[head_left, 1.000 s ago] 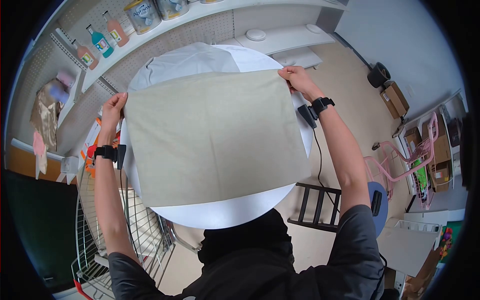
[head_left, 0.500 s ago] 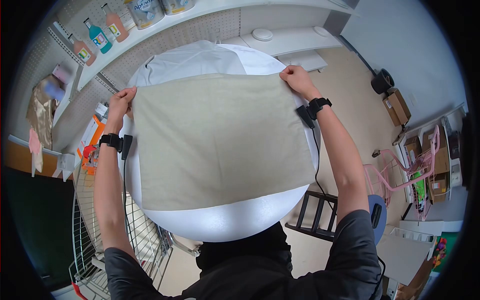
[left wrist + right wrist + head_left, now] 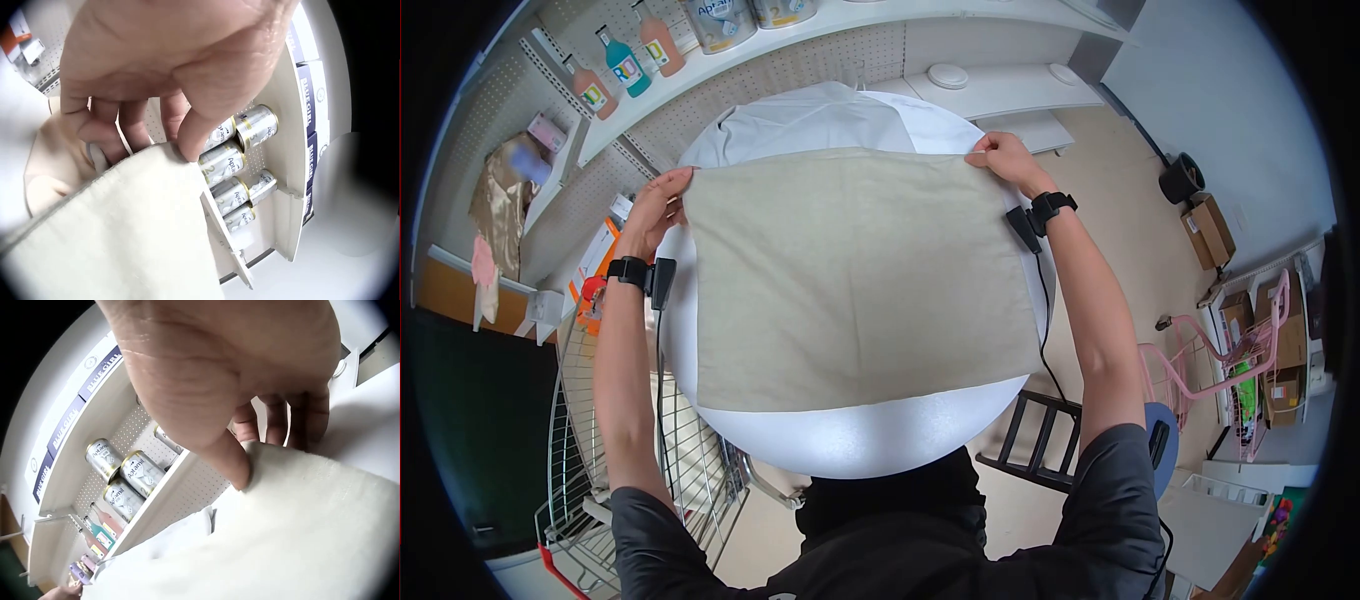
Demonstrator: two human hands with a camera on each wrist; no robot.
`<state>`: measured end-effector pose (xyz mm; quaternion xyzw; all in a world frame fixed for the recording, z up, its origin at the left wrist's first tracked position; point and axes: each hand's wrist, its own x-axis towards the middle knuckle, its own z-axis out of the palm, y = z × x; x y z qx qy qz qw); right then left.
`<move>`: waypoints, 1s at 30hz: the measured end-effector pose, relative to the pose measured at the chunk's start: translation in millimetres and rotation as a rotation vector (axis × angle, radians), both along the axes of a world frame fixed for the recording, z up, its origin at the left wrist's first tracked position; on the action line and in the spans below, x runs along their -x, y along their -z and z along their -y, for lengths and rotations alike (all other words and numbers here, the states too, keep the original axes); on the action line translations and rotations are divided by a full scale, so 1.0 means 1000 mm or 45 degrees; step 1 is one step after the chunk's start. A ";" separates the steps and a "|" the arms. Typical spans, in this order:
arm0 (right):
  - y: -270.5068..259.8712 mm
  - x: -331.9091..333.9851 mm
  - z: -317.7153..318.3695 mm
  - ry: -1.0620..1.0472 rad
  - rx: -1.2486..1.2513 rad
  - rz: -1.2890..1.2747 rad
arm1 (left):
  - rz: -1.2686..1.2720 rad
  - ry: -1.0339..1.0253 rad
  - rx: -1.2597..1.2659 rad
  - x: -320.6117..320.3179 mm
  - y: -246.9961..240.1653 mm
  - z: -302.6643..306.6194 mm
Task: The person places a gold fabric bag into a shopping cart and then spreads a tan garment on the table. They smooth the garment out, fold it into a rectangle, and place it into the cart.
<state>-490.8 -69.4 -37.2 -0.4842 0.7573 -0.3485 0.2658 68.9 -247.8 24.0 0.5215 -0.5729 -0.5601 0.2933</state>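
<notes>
A rectangular beige cloth (image 3: 860, 280) lies spread over a round white table (image 3: 855, 445), with a faint crease down its middle. At its far left corner my left hand (image 3: 658, 208) pinches the fabric; the left wrist view shows the thumb (image 3: 197, 134) on top of the cloth edge, the other fingers behind it. My right hand (image 3: 1012, 162) pinches the far right corner, its thumb (image 3: 231, 462) pressing on the fabric in the right wrist view. Beyond the beige cloth lies a rumpled light grey cloth (image 3: 810, 120), partly covered by it.
A shelf (image 3: 830, 30) with bottles (image 3: 625, 65) and formula tins (image 3: 720, 22) runs behind the table. To the left stands a wire shopping cart (image 3: 585, 430); on the right are a black step-like frame (image 3: 1035, 440) and a pink cart (image 3: 1200, 350).
My left hand has moved inward to the right with its corner, and the two held corners are somewhat nearer each other. More of the table's front shows below the cloth. Both hands keep their hold.
</notes>
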 end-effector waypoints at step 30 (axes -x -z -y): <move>0.013 0.002 -0.015 0.118 0.250 0.043 | -0.154 -0.053 -0.046 -0.011 0.031 0.009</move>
